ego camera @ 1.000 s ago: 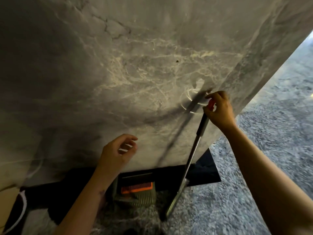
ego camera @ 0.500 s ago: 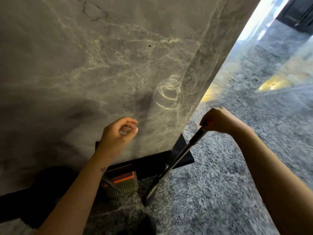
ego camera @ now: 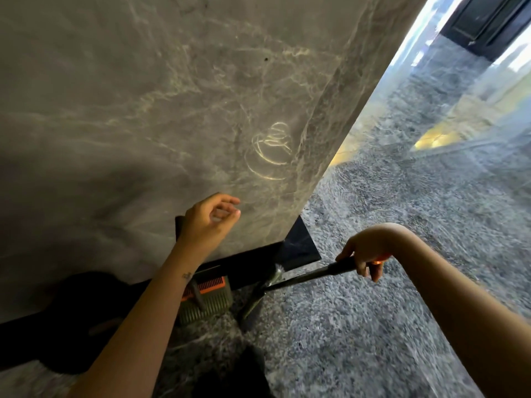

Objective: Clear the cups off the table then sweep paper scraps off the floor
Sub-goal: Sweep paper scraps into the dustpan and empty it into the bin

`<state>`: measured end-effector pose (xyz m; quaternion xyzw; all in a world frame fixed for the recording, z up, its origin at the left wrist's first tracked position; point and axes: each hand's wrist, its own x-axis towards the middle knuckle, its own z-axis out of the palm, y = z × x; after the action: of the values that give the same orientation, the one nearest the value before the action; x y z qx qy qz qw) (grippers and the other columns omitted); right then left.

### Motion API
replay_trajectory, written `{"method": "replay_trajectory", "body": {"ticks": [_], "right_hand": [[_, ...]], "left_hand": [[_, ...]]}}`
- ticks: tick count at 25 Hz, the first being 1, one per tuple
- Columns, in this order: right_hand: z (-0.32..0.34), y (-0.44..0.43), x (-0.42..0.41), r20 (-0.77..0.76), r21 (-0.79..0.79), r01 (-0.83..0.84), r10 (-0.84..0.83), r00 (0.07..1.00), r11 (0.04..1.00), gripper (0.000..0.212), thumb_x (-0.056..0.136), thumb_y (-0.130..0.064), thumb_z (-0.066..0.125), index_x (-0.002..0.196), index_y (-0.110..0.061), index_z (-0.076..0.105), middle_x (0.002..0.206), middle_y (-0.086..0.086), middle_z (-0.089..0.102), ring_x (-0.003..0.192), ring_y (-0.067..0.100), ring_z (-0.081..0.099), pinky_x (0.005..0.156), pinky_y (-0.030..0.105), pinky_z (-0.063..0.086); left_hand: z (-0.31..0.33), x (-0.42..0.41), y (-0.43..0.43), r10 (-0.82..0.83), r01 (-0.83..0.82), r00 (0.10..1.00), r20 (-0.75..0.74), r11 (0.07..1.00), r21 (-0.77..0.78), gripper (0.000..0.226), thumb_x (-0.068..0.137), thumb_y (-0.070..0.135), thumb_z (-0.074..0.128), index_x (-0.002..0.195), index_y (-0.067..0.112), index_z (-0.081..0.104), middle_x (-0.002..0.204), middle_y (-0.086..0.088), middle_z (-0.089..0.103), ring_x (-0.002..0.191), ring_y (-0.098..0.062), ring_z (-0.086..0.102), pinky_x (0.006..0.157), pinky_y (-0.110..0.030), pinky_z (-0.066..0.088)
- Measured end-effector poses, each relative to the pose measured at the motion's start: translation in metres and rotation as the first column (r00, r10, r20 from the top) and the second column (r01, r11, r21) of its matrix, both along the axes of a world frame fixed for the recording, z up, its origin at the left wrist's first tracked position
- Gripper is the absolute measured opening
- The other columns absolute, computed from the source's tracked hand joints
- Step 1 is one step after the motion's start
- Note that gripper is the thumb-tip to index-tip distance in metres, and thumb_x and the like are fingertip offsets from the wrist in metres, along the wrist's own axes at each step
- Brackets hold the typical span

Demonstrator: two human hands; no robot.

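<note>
I noted my right hand [ego camera: 365, 255] had dropped from high against the marble wall [ego camera: 143, 110] to low over the floor [ego camera: 373, 326]. Its fingers were wrapped round the long handle [ego camera: 313, 275], now tipped outward. My left hand [ego camera: 209, 222] stayed loosely curled and empty. The dustpan [ego camera: 207, 300] stood at the wall's foot. No cups or paper scraps were in view, and I judged sweeping about to begin.

The surface [ego camera: 149, 116] is grey veined stone, smooth with a soft sheen. Its black base [ego camera: 300, 248] looks glossy. The floor [ego camera: 388, 326] is speckled grey stone, polished and reflective. The broom handle [ego camera: 304, 277] is shiny metal with a matt black grip [ego camera: 340, 266]. The brush [ego camera: 211, 286] has an orange plastic comb.
</note>
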<state>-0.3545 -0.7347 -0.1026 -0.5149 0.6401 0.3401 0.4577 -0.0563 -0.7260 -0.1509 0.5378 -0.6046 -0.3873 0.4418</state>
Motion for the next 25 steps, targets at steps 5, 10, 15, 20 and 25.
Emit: {"method": "replay_trajectory", "body": {"ticks": [5, 10, 15, 20, 25], "right_hand": [[-0.009, 0.013, -0.004, 0.015, 0.02, 0.1, -0.101, 0.995, 0.995, 0.063, 0.092, 0.011, 0.043, 0.147, -0.016, 0.029, 0.071, 0.014, 0.048, 0.06, 0.019, 0.052, 0.047, 0.024, 0.053], [-0.019, 0.028, 0.007, -0.003, 0.06, 0.042, -0.042, 0.999, 0.997, 0.054, 0.091, 0.008, 0.047, 0.142, -0.008, 0.037, 0.071, 0.014, 0.051, 0.036, 0.01, 0.058, 0.04, 0.021, 0.05], [-0.022, 0.03, 0.026, 0.0, 0.063, -0.026, 0.026, 1.0, 0.998, 0.049, 0.092, 0.006, 0.047, 0.14, 0.001, 0.038, 0.071, 0.018, 0.05, 0.034, 0.012, 0.057, 0.038, 0.02, 0.05], [-0.028, 0.035, 0.041, -0.019, 0.049, -0.028, 0.029, 0.999, 0.998, 0.049, 0.091, 0.004, 0.048, 0.14, 0.001, 0.038, 0.084, 0.024, 0.05, 0.062, 0.022, 0.054, 0.053, 0.027, 0.051], [-0.032, 0.049, 0.042, -0.04, 0.055, -0.065, 0.067, 0.997, 0.996, 0.046, 0.092, 0.002, 0.048, 0.137, 0.003, 0.041, 0.072, 0.016, 0.047, 0.058, 0.02, 0.053, 0.048, 0.024, 0.049]], "left_hand": [[-0.008, 0.023, 0.009, 0.112, -0.116, 0.99, 0.085, 0.992, 0.04, 0.014, 0.085, 0.01, 0.065, 0.087, 0.023, 0.066, 0.08, 0.01, 0.065, 0.077, -0.002, 0.061, 0.066, -0.005, 0.043], [-0.027, 0.032, 0.017, 0.222, -0.249, 0.921, 0.32, 0.967, 0.048, 0.023, 0.086, 0.012, 0.065, 0.109, 0.01, 0.065, 0.111, -0.004, 0.061, 0.109, -0.023, 0.055, 0.085, -0.028, 0.043], [-0.052, 0.04, 0.008, 0.204, -0.344, 0.854, 0.478, 0.911, 0.226, 0.06, 0.088, 0.022, 0.064, 0.141, 0.01, 0.039, 0.146, -0.018, 0.035, 0.134, -0.035, 0.032, 0.106, -0.046, 0.034], [-0.069, 0.037, 0.001, 0.192, -0.361, 0.906, 0.377, 0.816, 0.452, 0.072, 0.09, 0.023, 0.059, 0.15, 0.021, 0.019, 0.132, -0.022, 0.047, 0.11, -0.041, 0.053, 0.08, -0.043, 0.047], [-0.084, 0.03, 0.0, 0.22, -0.398, 0.892, 0.395, 0.798, 0.453, 0.074, 0.09, 0.012, 0.06, 0.151, 0.018, 0.018, 0.131, -0.026, 0.049, 0.111, -0.043, 0.053, 0.079, -0.044, 0.046]]}}
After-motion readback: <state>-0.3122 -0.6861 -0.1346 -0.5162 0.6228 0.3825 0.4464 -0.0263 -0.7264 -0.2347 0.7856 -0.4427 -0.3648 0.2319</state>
